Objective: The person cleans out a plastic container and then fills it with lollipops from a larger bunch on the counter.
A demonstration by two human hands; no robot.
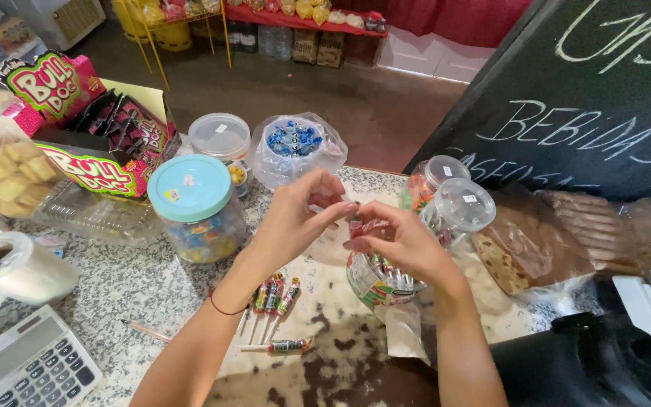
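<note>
Left hand (295,215) and right hand (393,237) fingertips pinching a small wrapped lollipop (353,222) between them, above open candy jar (374,283), loose lollipops (274,298) on granite counter (137,286), teal-lidded jar (194,207) beside.

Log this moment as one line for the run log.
left hand: pinching a lollipop | right hand: on same lollipop, over open jar | counter: five wrapped lollipops, teal-lidded jar

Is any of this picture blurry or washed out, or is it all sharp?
Head view: mostly sharp and evenly lit; the hands, left and right, are slightly soft; edges bend with wide-angle distortion; the plastic roll is a bit glary; the dark object at bottom right lacks detail.
</note>
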